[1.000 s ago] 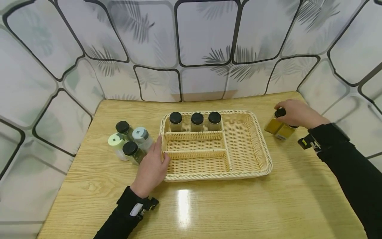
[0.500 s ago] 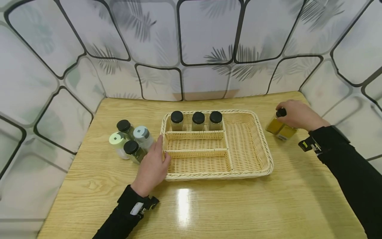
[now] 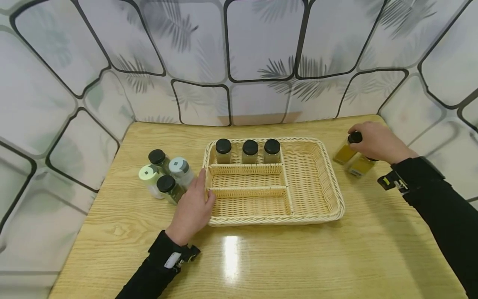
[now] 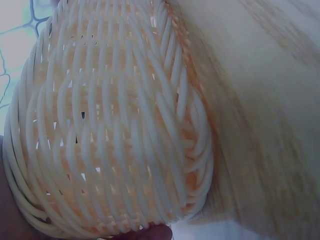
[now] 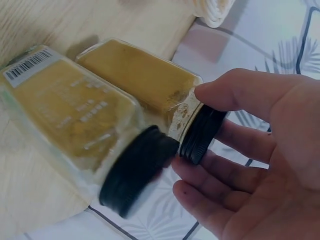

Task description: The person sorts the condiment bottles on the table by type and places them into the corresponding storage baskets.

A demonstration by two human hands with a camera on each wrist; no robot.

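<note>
At the right, my right hand [image 3: 381, 143] pinches the black cap [image 5: 202, 132] of a squarish glass spice jar [image 5: 142, 72] of yellow powder between thumb and fingers. A second jar [image 3: 360, 166] of the same kind, with a barcode label, stands close beside it, nearer the front. My left hand [image 3: 191, 209] grips the left end of a pale wicker basket [image 3: 311, 220], its thumb over the rim; the left wrist view shows mostly the woven side. In the basket's back compartment stand three black-capped jars [image 3: 249, 152].
Left of the basket stands a cluster of shakers: a pale green-topped one [image 3: 150, 178], a grey-blue-topped one [image 3: 181, 170] and two with black caps [image 3: 166, 184]. A patterned curtain [image 3: 261, 45] walls the back and sides of the wooden table [image 3: 284, 261].
My right hand has shifted slightly up and right with the pinched jar. A gap now shows between the two yellow jars. The left hand stays on the basket.
</note>
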